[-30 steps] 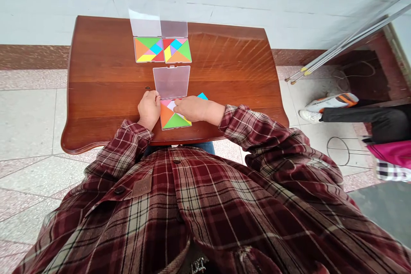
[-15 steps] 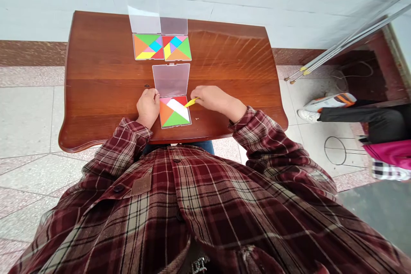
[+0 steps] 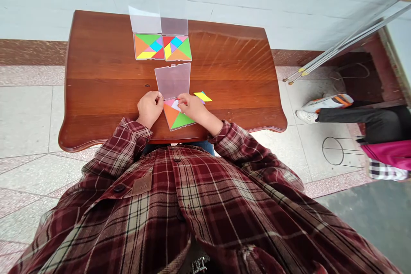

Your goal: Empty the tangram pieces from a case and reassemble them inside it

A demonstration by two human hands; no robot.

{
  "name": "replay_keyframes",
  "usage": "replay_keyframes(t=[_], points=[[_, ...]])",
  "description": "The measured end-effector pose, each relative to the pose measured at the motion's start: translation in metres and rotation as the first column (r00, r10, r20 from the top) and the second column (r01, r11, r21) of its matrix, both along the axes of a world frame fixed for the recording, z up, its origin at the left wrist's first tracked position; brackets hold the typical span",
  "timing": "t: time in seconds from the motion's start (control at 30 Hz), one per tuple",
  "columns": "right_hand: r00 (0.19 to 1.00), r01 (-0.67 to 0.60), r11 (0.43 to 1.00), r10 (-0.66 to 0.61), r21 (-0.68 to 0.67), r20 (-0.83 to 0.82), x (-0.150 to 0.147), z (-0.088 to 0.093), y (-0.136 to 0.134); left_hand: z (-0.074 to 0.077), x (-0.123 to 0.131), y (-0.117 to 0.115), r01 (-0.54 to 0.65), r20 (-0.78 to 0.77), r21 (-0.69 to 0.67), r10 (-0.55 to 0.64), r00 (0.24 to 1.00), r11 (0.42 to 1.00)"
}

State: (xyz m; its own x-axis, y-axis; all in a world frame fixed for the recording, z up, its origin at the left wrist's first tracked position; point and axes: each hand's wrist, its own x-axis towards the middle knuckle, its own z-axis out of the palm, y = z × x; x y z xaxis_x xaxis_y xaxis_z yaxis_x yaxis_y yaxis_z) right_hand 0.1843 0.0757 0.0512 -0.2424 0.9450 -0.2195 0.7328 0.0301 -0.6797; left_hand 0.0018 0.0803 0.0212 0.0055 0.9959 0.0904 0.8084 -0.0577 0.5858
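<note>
Closest in, at six o'clock, the plaid shirt (image 3: 180, 188) looms at the table's edge, and dead centre of our clock sits the open tangram case (image 3: 172, 128)! Green triangle (image 3: 183, 120) at six, orange triangle (image 3: 169, 114) at nine, bare white lining (image 3: 175, 105) near the top.

Here's the danger: a nudge from the right wrist, lying over the case's right side, could jog the green triangle out of line. A piece pressed in askew could ride up on its neighbour, and a slack left hand could let the whole case skid.

Now the poses! Left hand (image 3: 150, 108) at nine o'clock, knuckles up, fingers curled in at the case's upper-left corner; whether they truly pinch it, I can't tell. Right hand (image 3: 193, 108) comes in from three, palm down, fingertips bunched over the upper tray. A touch of red shows there, but gripped or merely covered? Can't say.

Out at two, the yellow parallelogram (image 3: 202, 96) overlaps blue and purple pieces; a brushing sleeve might scatter them. At twelve, the clear lid (image 3: 173, 80) lies open. Farther up, two filled cases: one at eleven (image 3: 148, 47), its neighbour at twelve (image 3: 177, 48).
</note>
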Motion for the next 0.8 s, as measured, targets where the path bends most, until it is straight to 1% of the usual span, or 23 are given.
replay_keyframes(t=[0.1, 0.17, 0.2, 0.27, 0.37, 0.4, 0.47, 0.57, 0.67, 0.73, 0.8], points=[[0.981, 0.132, 0.987, -0.144, -0.096, -0.127, -0.018, -0.006, -0.006, -0.001, -0.001, -0.001, 0.048, 0.005, 0.008, -0.048, 0.999, 0.999], [0.927, 0.217, 0.952, -0.27, -0.216, -0.26, -0.024, -0.005, -0.011, -0.001, -0.001, -0.001, 0.062, 0.013, 0.009, -0.062, 0.998, 0.998], [0.881, 0.252, 0.925, -0.341, -0.284, -0.329, -0.026, -0.003, -0.013, -0.001, -0.001, -0.001, 0.064, 0.017, 0.007, -0.064, 0.998, 0.998], [0.757, 0.302, 0.859, -0.48, -0.413, -0.444, -0.029, 0.002, -0.018, -0.001, -0.001, -0.001, 0.062, 0.024, 0.002, -0.062, 0.998, 0.998], [0.574, 0.304, 0.77, -0.617, -0.561, -0.538, -0.031, 0.012, -0.022, -0.001, 0.0, -0.002, 0.064, 0.027, -0.001, -0.064, 0.998, 0.998], [0.529, 0.29, 0.754, -0.64, -0.589, -0.558, -0.031, 0.014, -0.023, -0.002, 0.0, -0.002, 0.066, 0.027, 0.003, -0.066, 0.997, 0.998], [0.462, 0.272, 0.739, -0.662, -0.616, -0.591, -0.029, 0.017, -0.023, -0.003, 0.001, -0.002, 0.07, 0.025, 0.011, -0.07, 0.997, 0.998], [0.403, 0.277, 0.725, -0.683, -0.63, -0.609, -0.026, 0.018, -0.022, -0.004, 0.001, -0.002, 0.076, 0.022, 0.023, -0.077, 0.997, 0.997], [0.349, 0.302, 0.686, -0.725, -0.662, -0.593, -0.026, 0.016, -0.021, -0.004, 0.002, -0.002, 0.084, 0.018, 0.031, -0.084, 0.996, 0.996], [0.33, 0.316, 0.664, -0.746, -0.677, -0.578, -0.028, 0.015, -0.019, -0.004, 0.002, -0.002, 0.09, 0.016, 0.03, -0.09, 0.996, 0.995], [0.357, 0.322, 0.673, -0.738, -0.666, -0.572, -0.03, 0.012, -0.016, -0.003, 0.003, -0.003, 0.1, 0.013, 0.025, -0.1, 0.995, 0.995]])
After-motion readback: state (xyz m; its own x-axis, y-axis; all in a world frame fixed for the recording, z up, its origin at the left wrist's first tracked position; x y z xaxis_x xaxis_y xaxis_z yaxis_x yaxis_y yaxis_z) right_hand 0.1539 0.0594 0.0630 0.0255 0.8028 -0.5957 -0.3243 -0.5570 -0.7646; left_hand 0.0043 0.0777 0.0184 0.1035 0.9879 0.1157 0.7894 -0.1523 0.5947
